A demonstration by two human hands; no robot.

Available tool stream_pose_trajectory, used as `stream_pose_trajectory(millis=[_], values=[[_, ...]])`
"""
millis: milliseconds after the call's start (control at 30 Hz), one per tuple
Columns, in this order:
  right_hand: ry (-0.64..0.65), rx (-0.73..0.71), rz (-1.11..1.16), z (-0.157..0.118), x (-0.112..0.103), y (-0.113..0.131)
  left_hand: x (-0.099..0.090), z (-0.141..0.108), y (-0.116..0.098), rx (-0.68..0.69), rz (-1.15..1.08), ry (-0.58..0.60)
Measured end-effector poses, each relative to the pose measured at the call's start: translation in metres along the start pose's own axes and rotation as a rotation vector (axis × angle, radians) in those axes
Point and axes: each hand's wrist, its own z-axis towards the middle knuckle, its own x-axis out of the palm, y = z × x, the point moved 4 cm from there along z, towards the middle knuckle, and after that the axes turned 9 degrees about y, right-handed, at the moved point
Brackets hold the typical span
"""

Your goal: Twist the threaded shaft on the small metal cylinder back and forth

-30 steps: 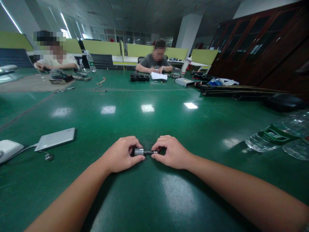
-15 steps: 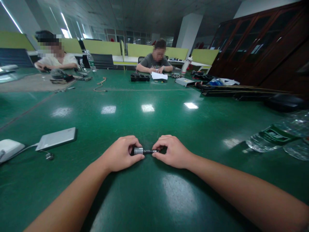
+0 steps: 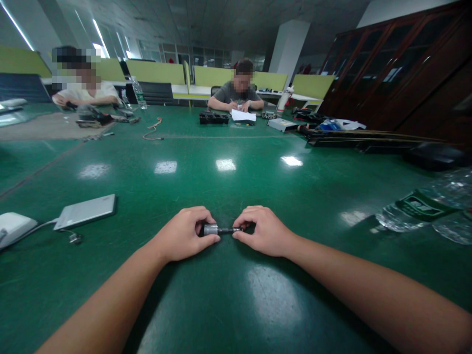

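Note:
A small silver-and-black cylindrical piece with a thin dark shaft [image 3: 224,230] lies sideways between my hands, at or just above the green tabletop. My left hand [image 3: 187,234] is closed round its thick end, thumb in front and fingers behind. The black end is partly hidden inside that hand. At the far tip of the shaft, my right hand [image 3: 263,231] pinches with thumb and fingertips. Its fingers cover part of the tip. I cannot tell exactly what kind of tool or part it is.
To the left a flat silver box [image 3: 87,211] is cabled to a white device [image 3: 14,228]. Clear plastic bottles [image 3: 415,209] lie at the right. Across the green table [image 3: 236,179] sit two people, near a black tray [image 3: 214,118], a paper [image 3: 243,116] and dark long parts [image 3: 354,139].
The held piece has shifted barely, if at all, and both hands keep the same grip. Across the table, the person with the paper has moved a hand slightly.

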Motion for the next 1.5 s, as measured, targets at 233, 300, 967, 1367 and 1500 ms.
stream_pose_trajectory(millis=[233,300,967,1367,1500], values=[[-0.003,0.021,0.009,-0.002,0.000,-0.001,-0.001,0.001,0.002,0.001,-0.016,-0.006],[-0.007,0.027,0.015,-0.002,0.000,-0.001,-0.001,0.001,0.002,0.000,-0.020,-0.006],[-0.025,0.201,0.021,-0.001,-0.002,-0.014,-0.002,-0.001,0.007,-0.029,-0.017,-0.031],[-0.037,0.057,0.047,0.002,0.002,-0.009,0.000,-0.002,0.010,-0.024,-0.018,-0.044],[-0.025,0.013,0.080,0.002,0.003,-0.005,0.004,0.000,0.001,0.015,-0.049,-0.048]])
